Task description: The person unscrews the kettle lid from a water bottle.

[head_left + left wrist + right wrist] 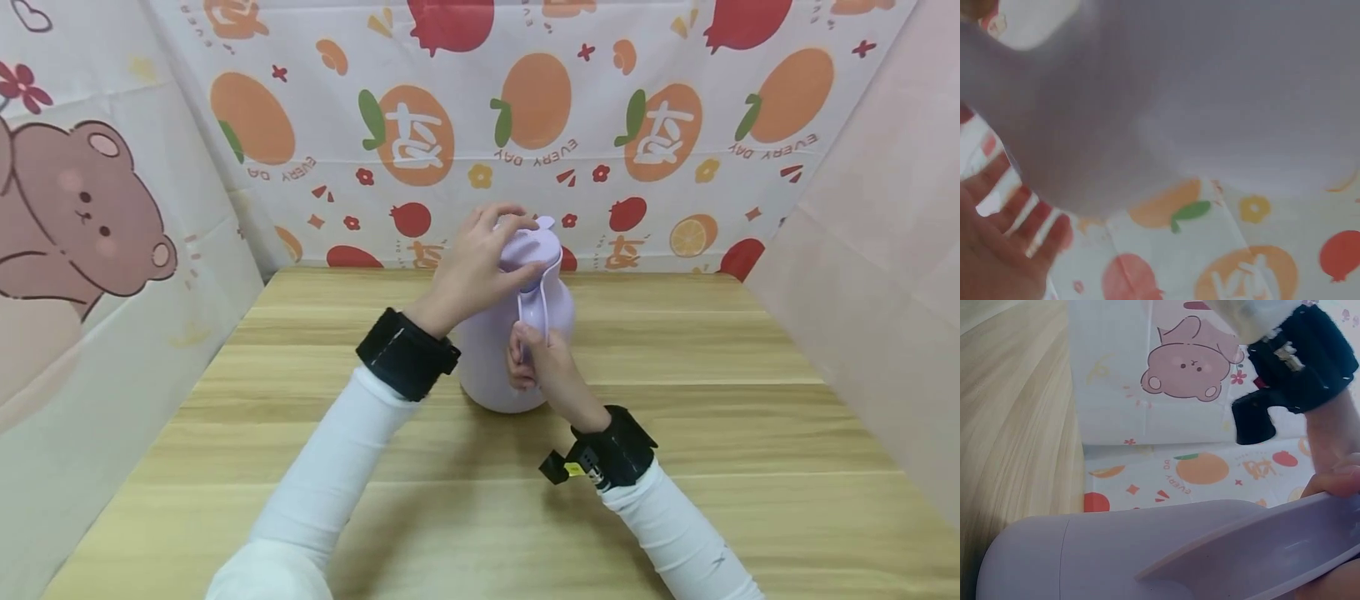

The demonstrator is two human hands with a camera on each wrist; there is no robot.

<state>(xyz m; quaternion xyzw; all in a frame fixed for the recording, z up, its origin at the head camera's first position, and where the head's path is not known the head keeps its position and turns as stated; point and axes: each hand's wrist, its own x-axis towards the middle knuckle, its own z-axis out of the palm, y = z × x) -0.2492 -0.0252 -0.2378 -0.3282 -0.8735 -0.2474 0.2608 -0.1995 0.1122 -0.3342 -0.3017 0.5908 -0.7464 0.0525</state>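
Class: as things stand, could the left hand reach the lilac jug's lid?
Probably yes: the left hand is at the lid; the right hand grips the handle below, out of the way.

The jug (pixel 487 367) looks like smooth plastic with a soft sheen, its handle (pixel 1272 556) faintly glossy. Smooth wood grain covers the table (pixel 712 467); the backdrop (pixel 472 162) is creased matt cloth, the sleeves (pixel 330 458) soft fabric.

Head: above jug (pixel 483 362), facing forward-down
Left wrist: very near jug, facing fruit cloth (pixel 1250 215)
Right wrist: beside jug, facing bear cloth (pixel 1182 372)
Head/right-wrist overlap: jug's handle (pixel 534 310)
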